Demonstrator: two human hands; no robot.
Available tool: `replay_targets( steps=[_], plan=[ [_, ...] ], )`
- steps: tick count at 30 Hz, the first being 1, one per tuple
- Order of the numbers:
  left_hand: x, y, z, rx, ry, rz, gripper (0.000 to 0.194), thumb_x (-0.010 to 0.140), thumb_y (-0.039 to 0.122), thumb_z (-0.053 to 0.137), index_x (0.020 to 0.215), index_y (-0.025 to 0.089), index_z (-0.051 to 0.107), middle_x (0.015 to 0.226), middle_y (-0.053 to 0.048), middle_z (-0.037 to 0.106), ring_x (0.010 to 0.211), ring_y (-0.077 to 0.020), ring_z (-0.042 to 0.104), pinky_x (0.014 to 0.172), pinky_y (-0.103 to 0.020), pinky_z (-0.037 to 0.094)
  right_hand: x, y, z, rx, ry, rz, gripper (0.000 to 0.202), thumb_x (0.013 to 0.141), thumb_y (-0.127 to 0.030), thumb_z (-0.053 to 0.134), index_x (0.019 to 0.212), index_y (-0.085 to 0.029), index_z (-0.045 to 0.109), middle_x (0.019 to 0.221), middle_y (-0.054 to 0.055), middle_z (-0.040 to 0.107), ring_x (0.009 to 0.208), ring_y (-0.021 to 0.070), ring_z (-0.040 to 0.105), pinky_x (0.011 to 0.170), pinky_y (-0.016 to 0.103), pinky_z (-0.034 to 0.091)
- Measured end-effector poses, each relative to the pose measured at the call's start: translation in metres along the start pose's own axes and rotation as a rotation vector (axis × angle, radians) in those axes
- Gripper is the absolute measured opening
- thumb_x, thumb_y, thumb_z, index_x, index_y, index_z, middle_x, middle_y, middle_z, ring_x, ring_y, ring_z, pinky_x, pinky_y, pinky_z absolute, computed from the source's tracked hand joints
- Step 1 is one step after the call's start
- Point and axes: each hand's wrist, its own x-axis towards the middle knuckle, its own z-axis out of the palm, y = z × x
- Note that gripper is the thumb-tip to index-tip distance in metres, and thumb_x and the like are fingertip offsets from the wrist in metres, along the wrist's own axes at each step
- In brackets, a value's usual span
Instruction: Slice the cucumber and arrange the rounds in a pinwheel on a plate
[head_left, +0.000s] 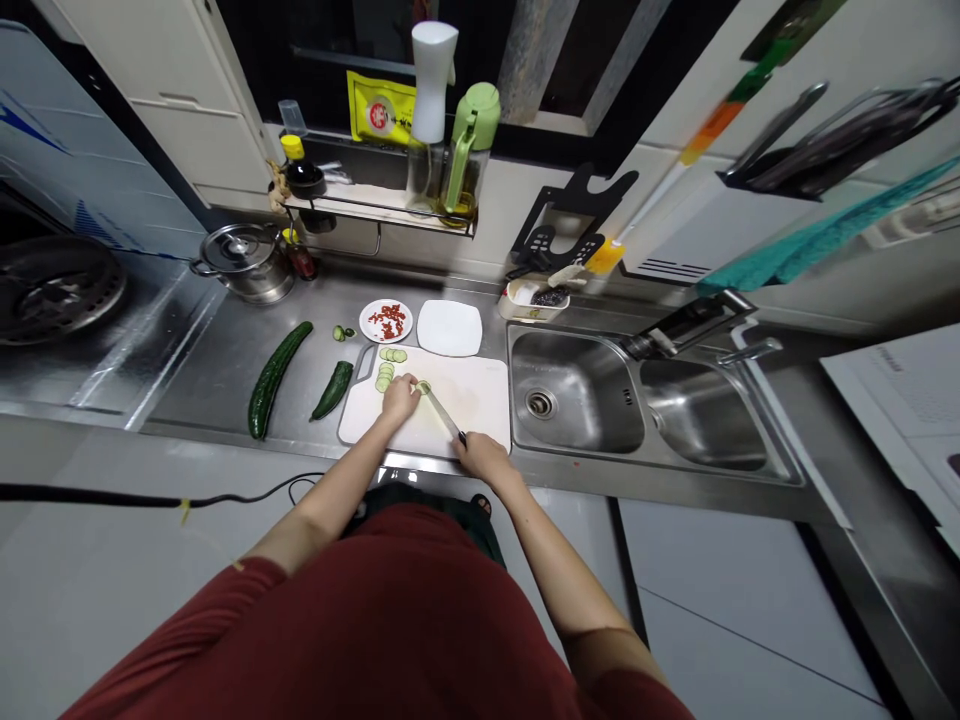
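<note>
A white cutting board (480, 400) lies on the steel counter. My right hand (484, 456) is closed round the black handle of a knife (445, 411), whose blade points up and left across the board. Near the blade's tip is a small cucumber slice (424, 387). My left hand (401, 398) rests on the board just left of the tip, fingers together; what it holds, if anything, is too small to make out. Several cucumber slices (385, 377) lie beside it at the board's upper left.
A cut cucumber (332, 391) and a whole one (276, 380) lie left of the board. Behind it stand a plate of red pieces (367, 322) and a square white plate (449, 328). A sink (577, 390) is right; a pot (244, 262) stands back left.
</note>
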Motion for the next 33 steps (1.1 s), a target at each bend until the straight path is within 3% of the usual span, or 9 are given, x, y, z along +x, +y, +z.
replay_targets(
  steps=[8,17,23,29,33],
  plan=[
    [-0.002,0.003,0.001,0.038,0.024,0.001,0.026,0.085,0.031,0.057,0.108,0.02,0.059,0.098,-0.009,0.063,0.093,-0.023,0.059,0.082,-0.032,0.043,-0.018,0.015,0.011,-0.003,0.0,0.022,0.048,0.096,-0.046,0.036,0.109,-0.011,0.066,0.112,0.021,0.067,0.106,0.0304,0.064,0.084,0.035,0.046],
    [-0.004,0.007,0.002,0.004,0.07,0.003,0.017,0.082,0.028,0.058,0.097,0.021,0.06,0.105,-0.008,0.06,0.093,-0.0211,0.059,0.081,-0.031,0.043,-0.024,0.035,0.023,0.094,0.095,0.043,0.052,0.097,-0.055,0.032,0.104,-0.015,0.066,0.107,0.015,0.069,0.101,0.025,0.064,0.077,0.027,0.043],
    [-0.007,0.01,-0.002,-0.116,0.099,-0.012,0.005,0.081,0.022,0.058,0.086,0.021,0.059,0.089,-0.003,0.065,0.085,-0.0167,0.06,0.075,-0.027,0.043,-0.022,0.038,0.027,0.14,0.11,0.087,0.054,0.098,-0.055,0.03,0.105,-0.015,0.065,0.106,0.015,0.069,0.101,0.0243,0.064,0.075,0.026,0.042],
    [-0.024,0.01,-0.003,-0.257,0.135,-0.057,0.009,0.082,0.029,0.058,0.088,0.022,0.058,0.08,0.001,0.066,0.071,-0.0132,0.059,0.066,-0.024,0.041,-0.014,0.037,0.025,0.126,0.114,0.092,0.054,0.098,-0.054,0.03,0.107,-0.015,0.066,0.108,0.014,0.069,0.101,0.0237,0.064,0.075,0.026,0.042],
    [-0.038,-0.004,-0.01,-0.219,0.243,-0.116,0.012,0.083,0.029,0.056,0.094,0.024,0.057,0.083,0.001,0.067,0.074,-0.0143,0.06,0.068,-0.025,0.04,-0.008,0.038,0.026,0.116,0.126,0.079,0.053,0.098,-0.054,0.03,0.107,-0.015,0.066,0.108,0.014,0.069,0.102,0.0234,0.064,0.076,0.026,0.042]
  ],
)
